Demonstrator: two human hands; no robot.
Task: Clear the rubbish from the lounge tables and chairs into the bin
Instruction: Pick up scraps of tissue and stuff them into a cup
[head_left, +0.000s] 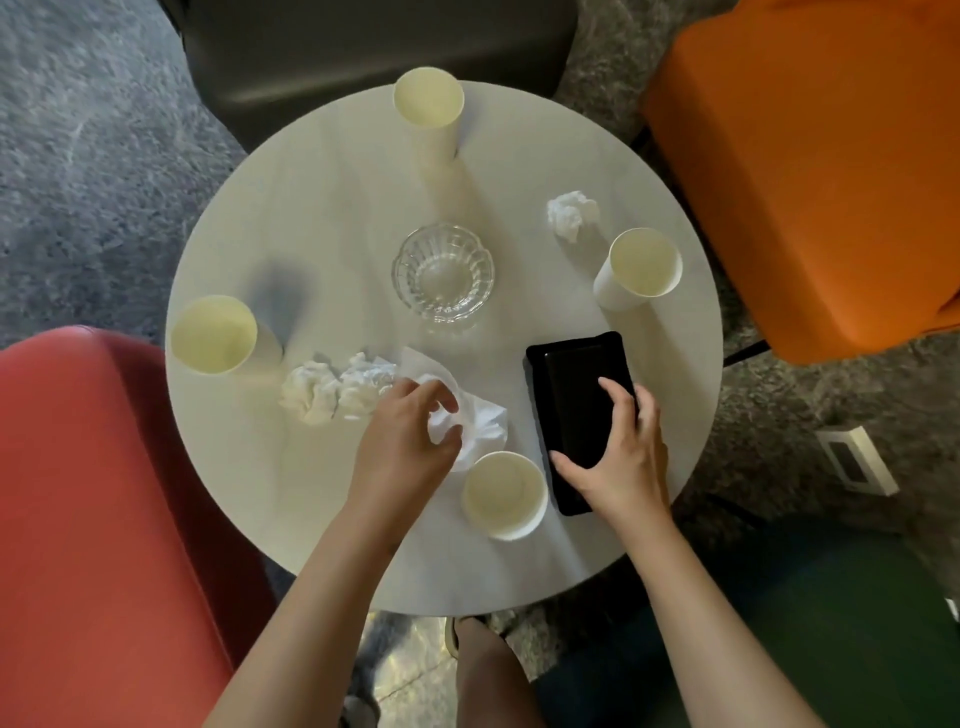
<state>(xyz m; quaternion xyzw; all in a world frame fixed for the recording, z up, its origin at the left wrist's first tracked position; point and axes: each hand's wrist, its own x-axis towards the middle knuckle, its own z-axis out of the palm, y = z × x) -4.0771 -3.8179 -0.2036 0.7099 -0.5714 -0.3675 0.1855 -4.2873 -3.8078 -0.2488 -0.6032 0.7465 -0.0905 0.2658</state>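
Observation:
A round white table (322, 218) carries the rubbish. My left hand (405, 431) pinches a flattened white tissue (483, 421) near the front. Left of it lie two crumpled tissue balls (332, 389). Another crumpled tissue (571, 213) sits at the right rear. Several empty paper cups stand around: one at the back (428, 104), one on the right (641, 267), one on the left (215, 335), one at the front (504, 496). My right hand (618, 457) grips a black tray (576, 395) across its width, thumb on its left edge.
A clear glass dish (444, 273) sits at the table's middle. Around the table stand a red chair (93, 519) on the left, an orange chair (810, 171) at the right rear, a dark chair (374, 47) behind, and a green seat (831, 597) at the lower right. The floor is grey carpet.

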